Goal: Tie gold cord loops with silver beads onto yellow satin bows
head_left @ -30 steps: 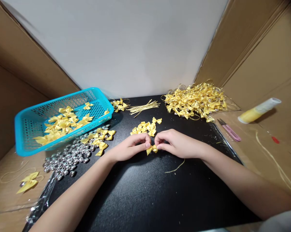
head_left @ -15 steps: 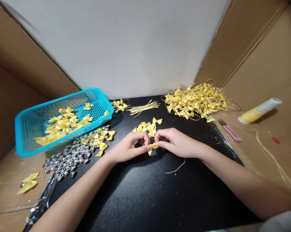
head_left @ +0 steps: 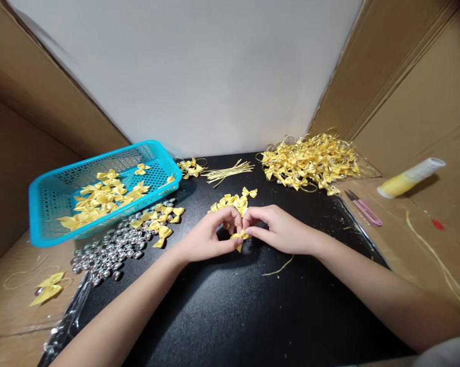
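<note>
Between my two hands, just above the black board (head_left: 230,311), is a small yellow bow (head_left: 239,236). My left hand (head_left: 210,234) pinches its left side between thumb and fingers. From the right, my right hand (head_left: 278,230) pinches the same bow, its fingertips against those of my left hand. The far side of the bow is hidden by fingers. Right behind the hands lie several loose yellow bows (head_left: 249,192). A thin yellow cord (head_left: 278,270) lies on the board near my right wrist.
At the left stands a blue basket (head_left: 39,214) of yellow bows, with silver beads (head_left: 107,257) before it. Cut cords (head_left: 230,172) lie at the back. A large heap of corded bows (head_left: 310,160) is back right, near pink-handled snips (head_left: 367,211) and a yellow spool (head_left: 409,178).
My hands have drawn closer together around the bow, and their fingertips now meet. The bow has tilted slightly and shows less. The whole view has shifted a little.
</note>
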`<state>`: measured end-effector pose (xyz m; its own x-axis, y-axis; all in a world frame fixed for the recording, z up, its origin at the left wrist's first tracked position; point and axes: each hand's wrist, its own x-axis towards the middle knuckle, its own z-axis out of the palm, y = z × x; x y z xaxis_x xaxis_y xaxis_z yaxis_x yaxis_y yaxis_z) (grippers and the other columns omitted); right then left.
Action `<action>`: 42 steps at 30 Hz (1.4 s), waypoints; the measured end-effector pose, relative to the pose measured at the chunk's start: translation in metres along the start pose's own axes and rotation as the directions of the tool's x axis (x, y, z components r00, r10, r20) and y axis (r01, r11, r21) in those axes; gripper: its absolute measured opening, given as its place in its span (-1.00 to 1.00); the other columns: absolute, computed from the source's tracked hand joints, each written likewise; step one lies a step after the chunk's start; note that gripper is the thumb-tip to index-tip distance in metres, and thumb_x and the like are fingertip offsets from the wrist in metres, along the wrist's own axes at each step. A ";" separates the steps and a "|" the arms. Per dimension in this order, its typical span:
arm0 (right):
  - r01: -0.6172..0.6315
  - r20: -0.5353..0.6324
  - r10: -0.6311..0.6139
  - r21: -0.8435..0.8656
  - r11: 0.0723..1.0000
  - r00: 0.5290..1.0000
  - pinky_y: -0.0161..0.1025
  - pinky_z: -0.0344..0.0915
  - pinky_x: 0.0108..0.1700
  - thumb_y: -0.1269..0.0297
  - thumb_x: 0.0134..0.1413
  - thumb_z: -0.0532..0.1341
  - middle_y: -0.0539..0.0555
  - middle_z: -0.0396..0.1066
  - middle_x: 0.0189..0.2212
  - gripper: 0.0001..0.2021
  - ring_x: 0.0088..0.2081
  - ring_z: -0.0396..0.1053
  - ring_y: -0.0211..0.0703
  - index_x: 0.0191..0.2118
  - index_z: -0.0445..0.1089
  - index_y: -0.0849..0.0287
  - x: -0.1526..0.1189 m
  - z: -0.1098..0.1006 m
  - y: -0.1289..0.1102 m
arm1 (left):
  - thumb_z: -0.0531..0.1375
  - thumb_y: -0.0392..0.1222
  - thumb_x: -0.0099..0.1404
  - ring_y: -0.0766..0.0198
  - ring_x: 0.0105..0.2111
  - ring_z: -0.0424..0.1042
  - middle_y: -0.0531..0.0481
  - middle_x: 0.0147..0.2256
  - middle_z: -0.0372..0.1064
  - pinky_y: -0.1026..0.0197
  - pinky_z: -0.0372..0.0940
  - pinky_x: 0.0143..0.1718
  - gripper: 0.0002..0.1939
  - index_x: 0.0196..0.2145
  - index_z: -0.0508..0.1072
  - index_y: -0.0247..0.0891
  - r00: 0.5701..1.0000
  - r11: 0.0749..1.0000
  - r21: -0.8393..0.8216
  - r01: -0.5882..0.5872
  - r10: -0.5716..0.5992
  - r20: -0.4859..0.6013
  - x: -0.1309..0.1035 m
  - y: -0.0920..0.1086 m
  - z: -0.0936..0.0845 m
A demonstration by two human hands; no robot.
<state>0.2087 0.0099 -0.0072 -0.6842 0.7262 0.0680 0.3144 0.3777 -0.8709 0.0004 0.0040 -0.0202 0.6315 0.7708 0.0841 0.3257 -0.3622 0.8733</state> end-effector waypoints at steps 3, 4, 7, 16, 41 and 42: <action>0.013 -0.021 -0.012 0.039 0.999 1.000 -0.29 0.27 -0.18 0.46 0.14 0.16 0.00 0.43 -0.36 -0.93 -0.31 0.38 -0.24 -0.34 0.31 0.18 0.000 0.002 0.000 | 0.23 -0.19 0.21 0.36 -0.40 0.26 0.06 -0.38 0.31 0.27 0.24 -0.33 -0.85 -0.33 0.32 -0.27 1.000 1.000 -0.004 0.018 -0.019 -0.022 0.000 0.005 0.000; 0.005 -0.037 -0.003 0.051 0.999 0.999 -0.28 0.28 -0.19 0.46 0.13 0.17 0.00 0.43 -0.35 -0.94 -0.31 0.38 -0.24 -0.32 0.31 0.17 0.000 0.002 0.000 | 0.23 -0.19 0.22 0.36 -0.40 0.27 0.06 -0.38 0.31 0.27 0.24 -0.32 -0.86 -0.35 0.33 -0.27 0.999 1.000 -0.011 0.023 -0.023 -0.030 0.000 0.006 0.000; -0.049 -0.120 0.063 0.119 0.992 0.991 -0.30 0.28 -0.27 0.40 0.15 0.16 -0.03 0.41 -0.42 -0.98 -0.38 0.36 -0.26 -0.28 0.32 0.17 0.001 0.002 0.003 | 0.24 -0.19 0.22 0.36 -0.39 0.29 0.05 -0.39 0.30 0.25 0.26 -0.29 -0.85 -0.38 0.31 -0.28 0.997 0.993 -0.103 0.057 -0.061 -0.037 0.000 0.007 -0.001; -0.165 -0.028 0.171 0.160 0.973 0.985 -0.33 0.22 -0.35 0.30 0.16 0.18 0.00 0.47 -0.52 -0.79 -0.48 0.33 -0.30 -0.47 0.42 0.24 0.003 0.005 0.009 | 0.31 -0.20 0.15 0.41 -0.46 0.33 0.11 -0.48 0.32 0.32 0.24 -0.39 -0.74 -0.40 0.25 -0.29 0.968 0.898 -0.412 0.154 -0.221 -0.121 0.003 0.002 -0.001; 0.173 0.128 -0.126 -0.487 0.856 0.984 0.09 0.00 0.18 0.31 0.20 0.18 0.10 0.48 0.00 -0.77 0.21 0.12 0.09 -0.06 0.47 0.17 -0.002 0.028 0.024 | 0.20 -0.23 0.18 0.03 -0.13 0.44 -0.09 -0.15 0.48 0.10 0.32 -0.16 -0.79 -0.18 0.47 -0.18 0.948 0.599 0.759 0.257 -0.309 -0.077 -0.009 0.009 -0.046; 0.177 0.121 -0.135 -0.474 0.862 0.983 0.08 -0.01 0.17 0.33 0.18 0.19 0.09 0.53 -0.09 -0.80 0.18 0.16 0.07 -0.11 0.49 0.15 -0.002 0.026 0.022 | 0.20 -0.25 0.18 0.07 -0.16 0.44 -0.07 -0.18 0.48 0.14 0.31 -0.18 -0.81 -0.21 0.48 -0.17 0.955 0.626 0.746 0.227 -0.295 -0.044 -0.008 0.007 -0.041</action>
<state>0.1995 0.0016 -0.0393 -0.7952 0.5933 0.1253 0.4621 0.7267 -0.5083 -0.0307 0.0167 0.0049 0.4763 0.8653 -0.1561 0.8722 -0.4425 0.2085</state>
